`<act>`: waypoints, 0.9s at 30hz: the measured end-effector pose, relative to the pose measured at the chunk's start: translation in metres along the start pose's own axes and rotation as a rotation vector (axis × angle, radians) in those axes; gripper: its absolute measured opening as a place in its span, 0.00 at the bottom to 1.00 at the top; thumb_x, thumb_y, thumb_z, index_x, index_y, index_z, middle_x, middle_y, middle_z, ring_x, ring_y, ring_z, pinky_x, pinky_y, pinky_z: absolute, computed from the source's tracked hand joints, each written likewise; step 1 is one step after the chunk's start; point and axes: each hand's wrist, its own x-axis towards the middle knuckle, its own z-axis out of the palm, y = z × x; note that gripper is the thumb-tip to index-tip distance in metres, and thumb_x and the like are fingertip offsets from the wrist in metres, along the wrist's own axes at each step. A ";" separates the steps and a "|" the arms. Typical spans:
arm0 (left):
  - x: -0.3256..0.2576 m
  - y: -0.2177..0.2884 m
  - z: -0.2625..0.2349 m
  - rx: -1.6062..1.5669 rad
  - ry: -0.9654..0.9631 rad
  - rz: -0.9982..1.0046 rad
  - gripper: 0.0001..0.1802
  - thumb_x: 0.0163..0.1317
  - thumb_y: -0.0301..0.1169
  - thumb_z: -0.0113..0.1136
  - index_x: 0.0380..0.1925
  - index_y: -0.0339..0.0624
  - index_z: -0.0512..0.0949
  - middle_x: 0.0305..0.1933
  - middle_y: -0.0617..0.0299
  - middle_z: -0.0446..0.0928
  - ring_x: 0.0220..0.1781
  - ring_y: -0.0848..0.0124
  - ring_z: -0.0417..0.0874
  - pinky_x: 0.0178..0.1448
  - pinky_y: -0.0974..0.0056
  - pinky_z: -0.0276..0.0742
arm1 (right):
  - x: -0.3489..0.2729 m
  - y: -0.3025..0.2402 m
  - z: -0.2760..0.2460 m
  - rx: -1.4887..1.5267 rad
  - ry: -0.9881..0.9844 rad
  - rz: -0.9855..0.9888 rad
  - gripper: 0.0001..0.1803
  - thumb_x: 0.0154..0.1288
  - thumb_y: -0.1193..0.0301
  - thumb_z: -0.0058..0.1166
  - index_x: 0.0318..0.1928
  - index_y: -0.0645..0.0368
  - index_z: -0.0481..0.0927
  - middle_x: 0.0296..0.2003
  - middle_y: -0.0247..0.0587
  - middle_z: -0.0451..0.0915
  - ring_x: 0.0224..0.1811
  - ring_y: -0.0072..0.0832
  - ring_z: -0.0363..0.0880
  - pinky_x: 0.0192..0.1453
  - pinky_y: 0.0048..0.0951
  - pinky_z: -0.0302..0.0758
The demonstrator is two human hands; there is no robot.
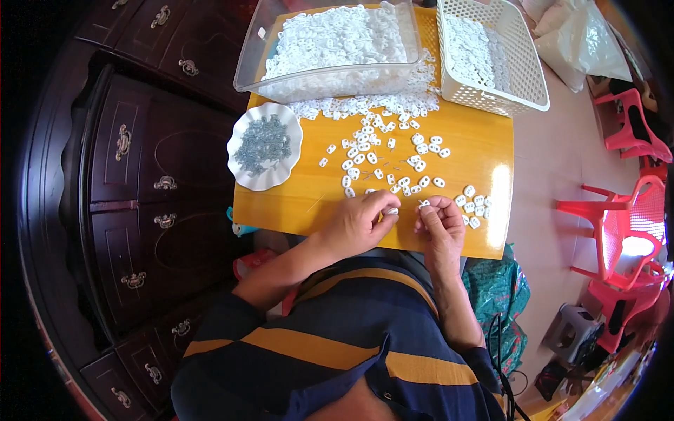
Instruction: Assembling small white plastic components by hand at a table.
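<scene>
My left hand (359, 223) is over the near part of the yellow table, thumb and forefinger closed on a small white plastic piece (392, 211). Just to its right, my right hand (442, 228) pinches another small white plastic piece (424, 203) at its fingertips. The two hands are apart. Beyond them lie several loose white oval pieces with two dark holes (372, 158), with thin metal pins among them. A small group of white pieces (479, 201) lies beside my right hand. On the left, a white scalloped dish (239, 172) holds a pile of small grey metal pins (264, 144).
A clear plastic bin (330, 78) full of white pieces stands at the back of the yellow table (284, 210). Right of it is a white perforated basket (491, 100) with more. Dark wooden drawers (116, 165) border the left; red plastic chairs (604, 228) stand at right.
</scene>
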 end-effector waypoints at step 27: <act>-0.013 -0.016 -0.009 -0.668 -0.011 -0.291 0.07 0.73 0.26 0.61 0.47 0.35 0.81 0.33 0.68 0.81 0.31 0.82 0.80 0.38 0.73 0.80 | -0.007 0.003 0.017 -0.234 -0.120 -0.061 0.05 0.72 0.78 0.58 0.46 0.62 0.78 0.34 0.33 0.82 0.30 0.17 0.76 0.37 0.19 0.74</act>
